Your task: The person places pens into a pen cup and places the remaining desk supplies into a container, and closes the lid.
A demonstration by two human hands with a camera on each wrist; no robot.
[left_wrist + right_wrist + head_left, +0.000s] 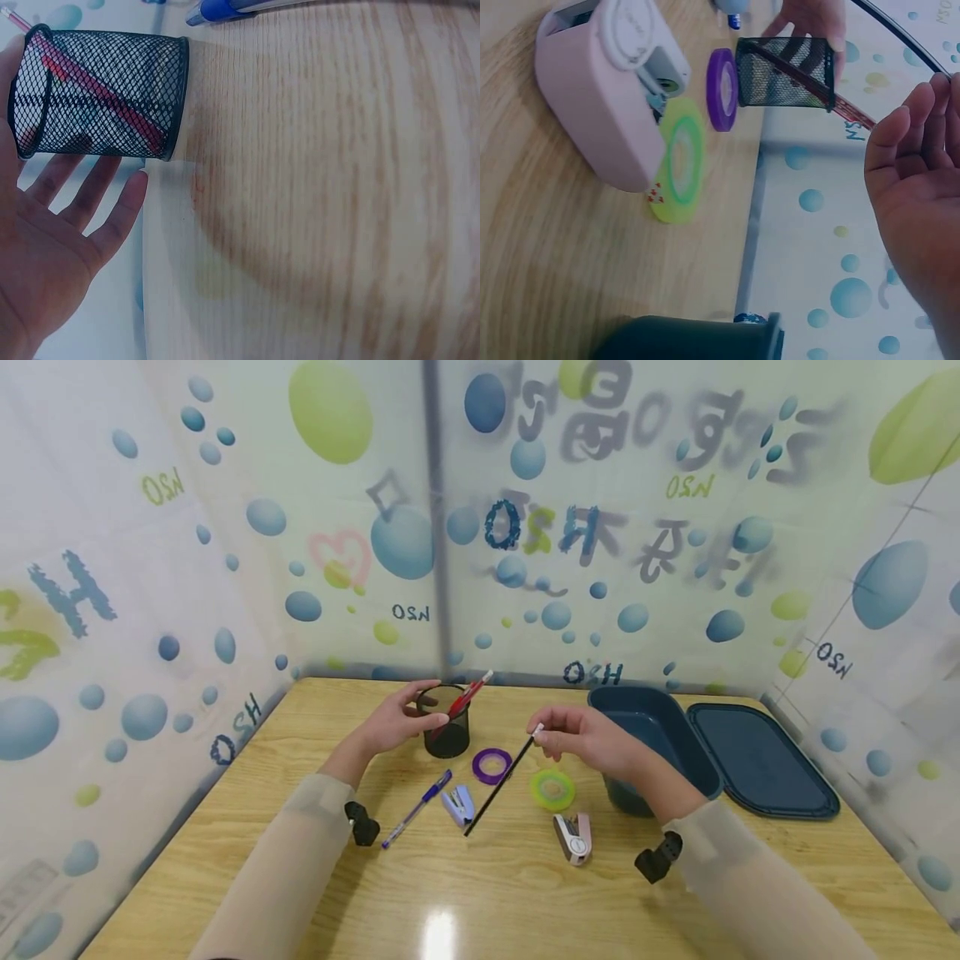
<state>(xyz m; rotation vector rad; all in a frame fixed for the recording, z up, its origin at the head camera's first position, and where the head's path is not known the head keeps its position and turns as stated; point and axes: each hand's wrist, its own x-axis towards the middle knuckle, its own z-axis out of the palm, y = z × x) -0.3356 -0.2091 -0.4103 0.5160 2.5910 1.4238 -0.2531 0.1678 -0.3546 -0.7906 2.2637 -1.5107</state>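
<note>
My left hand (pixel 393 718) holds a black mesh pen cup (pixel 446 743) near its rim, thumb on the near side. A red pen (pixel 468 693) leans inside the cup, its white end sticking out above the rim. In the left wrist view, several fingers of this hand spread along the cup's far side. To the right, my right hand (pixel 588 739) pinches a slim black pencil (pixel 495 789) by its white upper end. The pencil slants down to the left, its lower tip overlapping a light-blue stapler (pixel 457 805) in the head view.
A blue pen (pixel 417 810) lies left of the light-blue stapler. Purple tape (pixel 478 767), yellow-green tape (pixel 537 790) and a pink-and-white stapler (pixel 574 842) lie mid-table. At right stand a dark blue bin (pixel 705 768) and its flat lid (pixel 768 764). Printed curtains enclose the table.
</note>
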